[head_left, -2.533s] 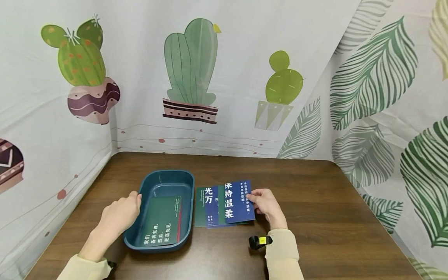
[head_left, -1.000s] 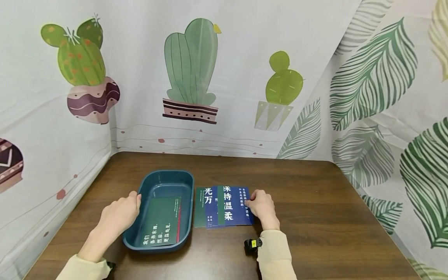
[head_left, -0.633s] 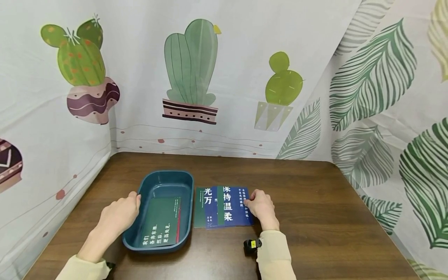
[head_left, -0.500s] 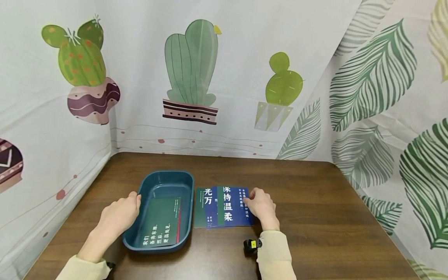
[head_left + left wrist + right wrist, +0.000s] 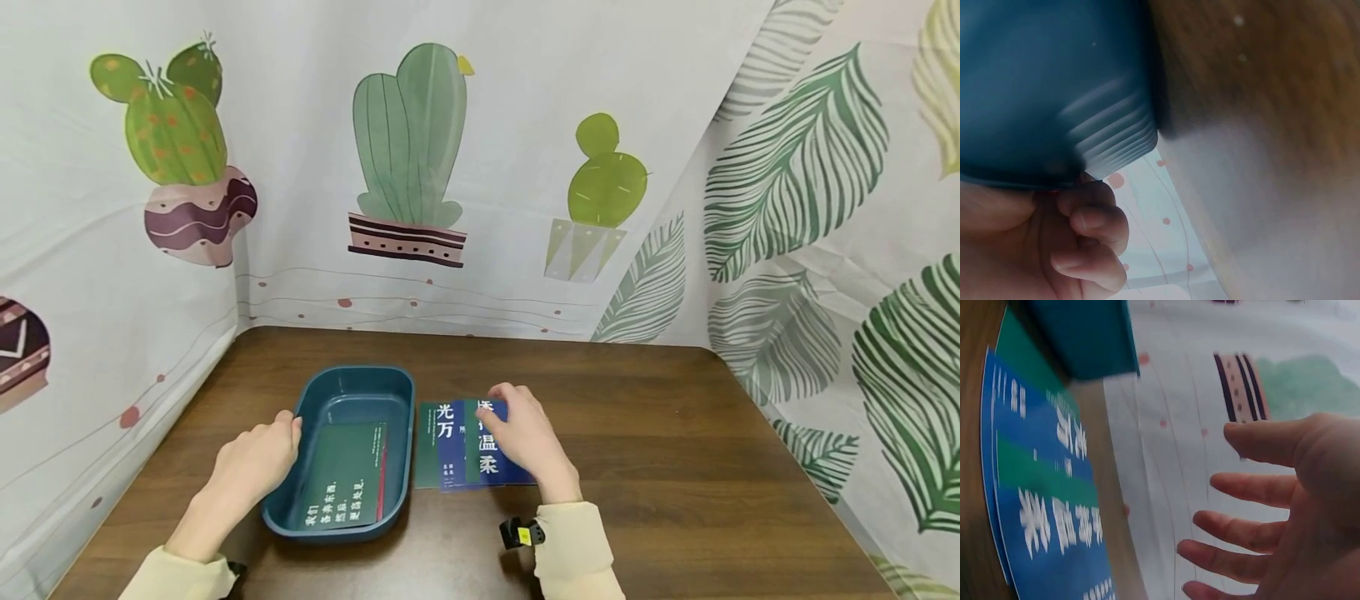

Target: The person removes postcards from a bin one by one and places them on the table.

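My left hand (image 5: 258,457) grips the left rim of a blue plastic tray (image 5: 360,379); the left wrist view has its fingers curled beneath that rim (image 5: 1016,186). Inside the tray lies a green card (image 5: 341,475) with white lettering, and a red strip shows along its right edge. Right of the tray, several overlapping green and blue cards (image 5: 457,467) lie fanned on the table. Above the top blue card (image 5: 489,467) my right hand (image 5: 521,433) holds nothing. Its fingers are spread apart in the right wrist view, off to the side of the cards (image 5: 1047,531).
The brown wooden table (image 5: 697,467) runs on right of the cards and in front of them. A white curtain (image 5: 525,167) printed with cacti and leaves hangs behind and at both sides. A black wrist camera (image 5: 521,533) sits by the right sleeve.
Earlier my right hand pinched the top blue card's right edge and lowered it flat onto the others. Now it has let go and moved left over the cards. My left hand stays still.
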### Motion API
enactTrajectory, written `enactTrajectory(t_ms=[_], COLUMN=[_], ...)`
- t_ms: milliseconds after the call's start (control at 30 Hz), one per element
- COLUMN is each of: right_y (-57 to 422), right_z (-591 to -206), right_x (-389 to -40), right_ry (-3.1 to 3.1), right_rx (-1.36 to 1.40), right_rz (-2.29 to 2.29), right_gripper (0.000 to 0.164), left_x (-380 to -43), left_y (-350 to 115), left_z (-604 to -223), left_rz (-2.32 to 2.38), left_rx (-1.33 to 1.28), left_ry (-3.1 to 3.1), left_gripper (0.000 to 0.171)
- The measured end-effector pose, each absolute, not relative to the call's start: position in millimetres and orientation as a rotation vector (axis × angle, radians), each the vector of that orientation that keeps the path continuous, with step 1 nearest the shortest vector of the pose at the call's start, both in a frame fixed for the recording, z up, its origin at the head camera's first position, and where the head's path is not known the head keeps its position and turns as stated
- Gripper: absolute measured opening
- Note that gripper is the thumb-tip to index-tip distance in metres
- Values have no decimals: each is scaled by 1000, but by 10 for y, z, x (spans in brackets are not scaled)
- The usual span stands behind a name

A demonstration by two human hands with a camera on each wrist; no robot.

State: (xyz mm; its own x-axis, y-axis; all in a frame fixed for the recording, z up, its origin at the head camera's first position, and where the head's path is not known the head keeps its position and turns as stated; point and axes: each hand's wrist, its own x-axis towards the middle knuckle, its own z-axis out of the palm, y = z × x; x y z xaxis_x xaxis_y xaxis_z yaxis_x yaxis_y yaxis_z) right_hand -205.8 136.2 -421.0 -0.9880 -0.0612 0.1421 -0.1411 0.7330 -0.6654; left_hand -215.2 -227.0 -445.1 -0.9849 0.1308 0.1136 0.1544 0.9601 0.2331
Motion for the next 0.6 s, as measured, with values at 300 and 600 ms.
enactTrajectory(t_ms=[300,600], right_y=[874,220], right_z=[-4124,-4113], right_x=[-1906,-1741], right_ry=[-2654,-2473], right_rx=[396,437], right_rz=[1360,1831], right_gripper=[41,38], left_x=[-2143,-2152], left_y=[-2271,-2275], left_z=[-4441,-4450], left_rz=[-368,-378], left_rx=[-223,-225], left_ry=[-3015,-3027], left_gripper=[29,29])
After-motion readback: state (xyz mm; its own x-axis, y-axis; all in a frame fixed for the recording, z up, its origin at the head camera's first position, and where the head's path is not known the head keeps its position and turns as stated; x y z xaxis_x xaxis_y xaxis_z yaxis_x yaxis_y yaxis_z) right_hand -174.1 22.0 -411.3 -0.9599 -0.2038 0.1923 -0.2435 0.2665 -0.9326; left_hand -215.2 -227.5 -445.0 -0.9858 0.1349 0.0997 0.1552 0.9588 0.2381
